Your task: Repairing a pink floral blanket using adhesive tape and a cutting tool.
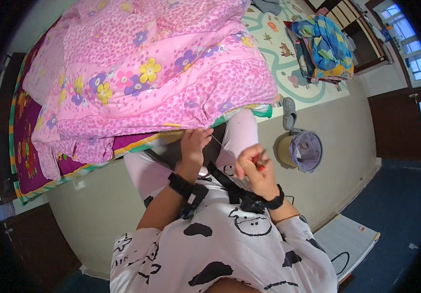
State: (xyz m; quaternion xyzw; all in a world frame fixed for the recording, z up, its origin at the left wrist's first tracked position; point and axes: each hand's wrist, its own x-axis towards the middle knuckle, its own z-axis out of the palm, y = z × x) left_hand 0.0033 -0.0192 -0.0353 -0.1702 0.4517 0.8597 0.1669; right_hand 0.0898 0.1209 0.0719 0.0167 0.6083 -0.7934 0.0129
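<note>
A pink floral quilt cover point(166, 93) lies heaped in front of me, its near edge gathered to a puckered point. At that point my left hand point(195, 146) is closed, with its fingertips pinching the fabric edge. A thin, straight line, thread or a slender tool, runs from there toward my right hand point(258, 171). That hand is raised over my right thigh, slightly blurred, with its fingers closed around a small red thing point(259, 162). The fingers hide most of it, so I cannot tell its kind.
Under the quilt cover is a maroon patterned mattress point(27, 146) with a green and yellow border. To the right stand a lined bucket point(304, 151) and a grey clog point(289, 113). Folded cloths point(325, 51) are stacked on a patterned mat point(279, 58). A white panel point(349, 241) lies at lower right.
</note>
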